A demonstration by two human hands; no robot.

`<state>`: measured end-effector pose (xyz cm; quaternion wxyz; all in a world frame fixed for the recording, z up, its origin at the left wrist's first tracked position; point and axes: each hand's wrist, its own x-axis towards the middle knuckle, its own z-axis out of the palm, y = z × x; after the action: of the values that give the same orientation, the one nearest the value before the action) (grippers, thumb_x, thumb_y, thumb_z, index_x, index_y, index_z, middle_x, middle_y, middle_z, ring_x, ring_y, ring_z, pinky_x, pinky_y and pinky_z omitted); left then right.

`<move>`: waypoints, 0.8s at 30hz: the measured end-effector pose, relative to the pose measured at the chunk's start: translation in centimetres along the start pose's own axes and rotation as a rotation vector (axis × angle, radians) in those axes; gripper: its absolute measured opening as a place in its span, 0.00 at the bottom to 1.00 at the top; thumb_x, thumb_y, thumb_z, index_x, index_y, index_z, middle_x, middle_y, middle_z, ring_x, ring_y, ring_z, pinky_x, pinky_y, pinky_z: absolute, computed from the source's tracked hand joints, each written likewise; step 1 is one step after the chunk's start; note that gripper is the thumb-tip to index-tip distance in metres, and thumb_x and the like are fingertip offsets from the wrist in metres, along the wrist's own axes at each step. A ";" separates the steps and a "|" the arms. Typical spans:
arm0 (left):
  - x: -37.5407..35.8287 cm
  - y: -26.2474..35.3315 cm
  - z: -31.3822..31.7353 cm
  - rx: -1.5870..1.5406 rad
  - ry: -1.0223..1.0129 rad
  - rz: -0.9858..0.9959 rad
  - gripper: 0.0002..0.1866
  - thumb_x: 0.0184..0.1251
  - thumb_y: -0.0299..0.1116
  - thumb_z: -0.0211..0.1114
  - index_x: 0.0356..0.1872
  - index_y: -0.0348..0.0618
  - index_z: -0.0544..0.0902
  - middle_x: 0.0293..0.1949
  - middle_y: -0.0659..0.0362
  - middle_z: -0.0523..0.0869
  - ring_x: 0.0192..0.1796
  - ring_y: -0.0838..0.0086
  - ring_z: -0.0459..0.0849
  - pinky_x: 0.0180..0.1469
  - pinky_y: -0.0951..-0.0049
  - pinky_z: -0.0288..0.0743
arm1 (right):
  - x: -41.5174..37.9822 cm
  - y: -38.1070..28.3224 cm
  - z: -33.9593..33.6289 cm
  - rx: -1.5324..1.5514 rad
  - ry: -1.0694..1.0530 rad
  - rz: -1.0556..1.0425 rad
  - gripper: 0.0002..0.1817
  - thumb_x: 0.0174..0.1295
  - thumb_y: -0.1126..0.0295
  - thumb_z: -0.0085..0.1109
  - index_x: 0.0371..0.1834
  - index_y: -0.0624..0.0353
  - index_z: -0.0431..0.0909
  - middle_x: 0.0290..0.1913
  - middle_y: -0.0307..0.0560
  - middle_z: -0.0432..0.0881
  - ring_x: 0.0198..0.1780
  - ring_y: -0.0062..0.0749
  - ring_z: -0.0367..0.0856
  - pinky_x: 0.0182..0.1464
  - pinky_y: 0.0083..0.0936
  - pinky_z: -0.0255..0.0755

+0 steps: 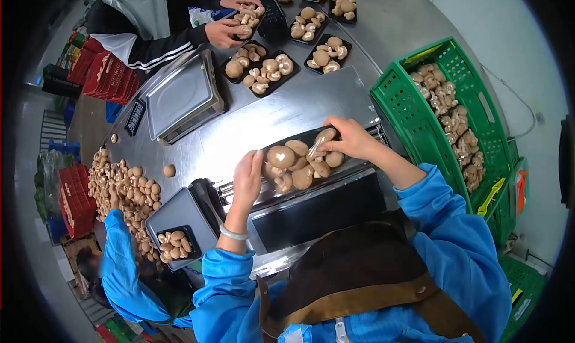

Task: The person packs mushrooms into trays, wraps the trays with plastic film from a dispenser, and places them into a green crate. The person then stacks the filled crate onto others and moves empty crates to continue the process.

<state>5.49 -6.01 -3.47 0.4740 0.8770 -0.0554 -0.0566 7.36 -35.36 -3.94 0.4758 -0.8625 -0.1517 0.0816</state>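
Note:
A black tray (294, 138) heaped with brown-capped mushrooms (301, 176) is held out in front of me between my two hands. My left hand (247, 178) presses against the tray's left end, fingers together and a pale band around the wrist. At the far right corner, my right hand (352, 138) closes its fingers on the tray beside a mushroom with a shiny, film-like streak. Beneath the tray is a metal bench machine with a dark front panel (320, 214).
A green crate (389, 94) of packed mushrooms stands right. Several filled trays (277, 73) and a scale (179, 97) lie beyond. Loose mushrooms (123, 184) are piled left, near another scale (203, 241) bearing a tray. Two co-workers handle mushrooms, one across, one at left.

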 end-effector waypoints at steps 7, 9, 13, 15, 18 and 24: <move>-8.5 9.4 -2.6 -0.371 0.036 -0.278 0.19 0.77 0.38 0.50 0.27 0.36 0.77 0.20 0.69 0.69 0.24 0.87 0.63 0.25 0.81 0.56 | -6.9 -8.5 -2.6 0.235 0.030 0.082 0.21 0.57 0.57 0.69 0.38 0.61 0.72 0.28 0.42 0.81 0.31 0.22 0.76 0.37 0.23 0.72; -11.1 9.1 -2.1 -0.391 -0.071 -0.470 0.20 0.77 0.42 0.51 0.33 0.36 0.83 0.20 0.70 0.72 0.23 0.89 0.63 0.24 0.84 0.56 | -9.5 -8.1 -1.6 0.285 -0.022 0.169 0.27 0.57 0.48 0.67 0.38 0.66 0.74 0.25 0.46 0.79 0.28 0.25 0.75 0.34 0.27 0.71; -14.1 1.1 3.8 -0.244 -0.068 -0.420 0.24 0.76 0.46 0.52 0.35 0.33 0.83 0.20 0.62 0.78 0.24 0.79 0.72 0.27 0.73 0.66 | -14.1 -2.7 3.1 -0.032 -0.043 0.282 0.32 0.58 0.41 0.61 0.37 0.67 0.73 0.27 0.63 0.80 0.32 0.54 0.82 0.35 0.41 0.73; -14.6 -2.5 6.5 -0.108 0.007 -0.234 0.24 0.75 0.47 0.53 0.33 0.31 0.82 0.19 0.53 0.78 0.24 0.75 0.73 0.29 0.70 0.68 | -15.1 -0.4 5.1 -0.065 0.025 0.349 0.32 0.58 0.42 0.62 0.37 0.67 0.73 0.27 0.63 0.80 0.32 0.55 0.82 0.35 0.42 0.73; -15.0 -3.3 8.0 0.159 0.027 -0.270 0.17 0.73 0.40 0.58 0.37 0.33 0.80 0.23 0.54 0.81 0.28 0.78 0.74 0.33 0.72 0.70 | -16.4 2.2 6.4 0.043 0.073 0.539 0.28 0.60 0.46 0.61 0.39 0.66 0.74 0.28 0.62 0.82 0.35 0.54 0.83 0.38 0.39 0.75; -19.0 -7.9 9.8 -0.258 0.292 -0.053 0.08 0.71 0.29 0.59 0.44 0.42 0.70 0.25 0.66 0.69 0.23 0.85 0.64 0.23 0.79 0.58 | -20.0 3.3 8.4 0.359 0.401 0.511 0.15 0.64 0.61 0.61 0.42 0.61 0.72 0.31 0.49 0.81 0.33 0.33 0.81 0.34 0.29 0.71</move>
<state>-14.40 -6.89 -14.51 0.5837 0.8090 0.0447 0.0522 -13.28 -37.12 -11.26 0.6040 -0.7743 0.1814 0.0525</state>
